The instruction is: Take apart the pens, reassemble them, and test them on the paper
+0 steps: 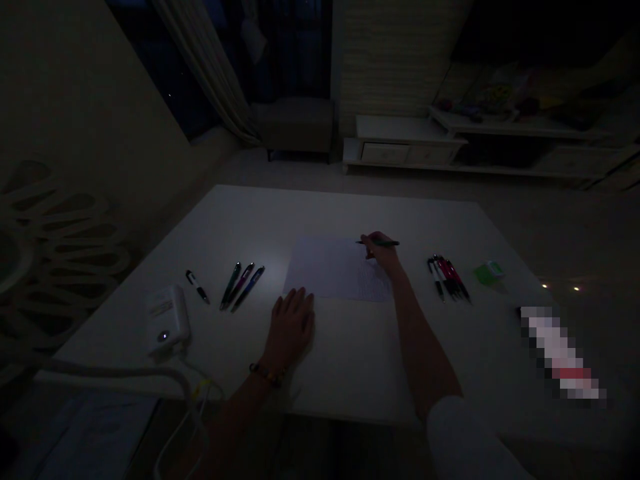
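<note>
A sheet of paper (325, 267) lies on the white table, with rows of faint writing on its right part. My right hand (381, 252) is closed round a dark green pen (389, 243), held nearly level above the sheet's upper right; whether the tip touches the paper I cannot tell. Resting flat at the sheet's lower left edge is my left hand (293, 320), fingers stretched out and holding nothing. A beaded bracelet (267, 375) circles the left wrist. Three pens (241, 287) lie side by side left of the paper, and a black and white pen (197, 287) lies farther left.
Right of the paper are several red, black and white pens (447, 277) and a small green box (489, 272). A white power bank (167, 320) with a cable stands at the left. A blurred-out object (560, 353) lies at the table's right. The room is dim.
</note>
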A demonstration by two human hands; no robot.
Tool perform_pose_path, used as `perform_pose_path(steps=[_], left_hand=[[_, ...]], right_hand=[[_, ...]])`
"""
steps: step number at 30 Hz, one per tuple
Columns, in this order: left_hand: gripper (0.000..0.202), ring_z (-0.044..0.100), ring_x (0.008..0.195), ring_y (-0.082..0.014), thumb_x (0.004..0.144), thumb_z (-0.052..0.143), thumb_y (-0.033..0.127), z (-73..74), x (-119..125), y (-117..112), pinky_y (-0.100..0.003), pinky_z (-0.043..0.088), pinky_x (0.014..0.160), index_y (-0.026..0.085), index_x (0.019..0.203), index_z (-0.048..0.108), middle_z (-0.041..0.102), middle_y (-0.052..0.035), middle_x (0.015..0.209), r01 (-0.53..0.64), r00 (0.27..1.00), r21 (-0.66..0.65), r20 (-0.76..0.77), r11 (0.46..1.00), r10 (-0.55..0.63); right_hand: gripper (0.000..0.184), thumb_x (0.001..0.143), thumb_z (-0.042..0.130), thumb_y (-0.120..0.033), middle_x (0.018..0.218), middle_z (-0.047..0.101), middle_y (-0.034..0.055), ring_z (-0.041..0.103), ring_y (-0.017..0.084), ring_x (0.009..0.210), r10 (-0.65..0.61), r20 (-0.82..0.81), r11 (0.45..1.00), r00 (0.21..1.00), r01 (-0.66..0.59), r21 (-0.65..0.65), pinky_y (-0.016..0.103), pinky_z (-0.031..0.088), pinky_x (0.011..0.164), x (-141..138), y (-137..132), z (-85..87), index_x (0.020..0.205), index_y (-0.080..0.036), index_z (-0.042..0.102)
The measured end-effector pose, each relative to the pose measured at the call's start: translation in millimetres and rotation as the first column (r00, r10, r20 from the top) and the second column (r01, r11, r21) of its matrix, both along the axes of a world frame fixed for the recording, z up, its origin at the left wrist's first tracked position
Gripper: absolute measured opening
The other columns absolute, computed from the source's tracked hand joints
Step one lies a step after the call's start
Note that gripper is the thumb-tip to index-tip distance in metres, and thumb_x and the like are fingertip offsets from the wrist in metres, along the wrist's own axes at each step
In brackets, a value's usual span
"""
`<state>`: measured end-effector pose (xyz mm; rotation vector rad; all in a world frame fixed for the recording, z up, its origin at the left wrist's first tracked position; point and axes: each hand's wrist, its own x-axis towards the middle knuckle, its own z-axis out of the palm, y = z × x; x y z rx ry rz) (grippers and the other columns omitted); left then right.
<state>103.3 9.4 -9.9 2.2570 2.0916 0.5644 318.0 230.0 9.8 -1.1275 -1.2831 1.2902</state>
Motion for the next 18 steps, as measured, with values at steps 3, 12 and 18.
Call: perform_pose_path(steps=[3, 12, 18], left_hand=[[0.042, 0.032, 0.131, -0.0254, 0.088, 0.039, 0.032, 0.3, 0.3, -0.1, -0.05, 0.021, 0.108, 0.025, 0.129, 0.046, 0.041, -0.0062, 0.139, -0.003, 1.0, -0.005, -0.012, 1.0, 0.003], [0.042, 0.032, 0.131, -0.0252, 0.088, 0.039, 0.031, 1.4, 0.6, -0.5, -0.05, 0.022, 0.108, 0.025, 0.129, 0.046, 0.041, -0.0065, 0.139, -0.001, 1.0, -0.008, -0.025, 1.0, 0.001], [0.041, 0.033, 0.13, -0.0249, 0.088, 0.04, 0.031, 2.7, 1.0, -0.1, -0.05, 0.022, 0.108, 0.024, 0.128, 0.047, 0.041, -0.0069, 0.139, -0.002, 1.0, -0.01, -0.03, 1.0, 0.001]], right_hand=[[0.031, 0.071, 0.059, -0.05, 0.05, 0.051, -0.0055, 0.045, 0.007, 0.039, -0.01, 0.011, 1.0, 1.0, 0.01, -0.006, 0.017, 0.036, 0.036, -1.2, -1.5, -8.5, 0.076, -0.021, 0.053], [0.021, 0.073, 0.048, -0.038, 0.047, 0.045, -0.0045, 0.041, 0.008, 0.04, -0.087, 0.144, 0.996, 0.986, 0.09, -0.009, 0.018, 0.029, 0.038, -4.4, -13.4, -37.6, 0.07, -0.018, 0.055], [0.017, 0.067, 0.043, -0.027, 0.048, 0.045, -0.0027, 0.043, 0.01, 0.045, -0.094, 0.353, 0.995, 0.931, 0.082, 0.047, 0.019, 0.028, 0.04, -10.8, -16.7, -41.6, 0.058, -0.017, 0.052]])
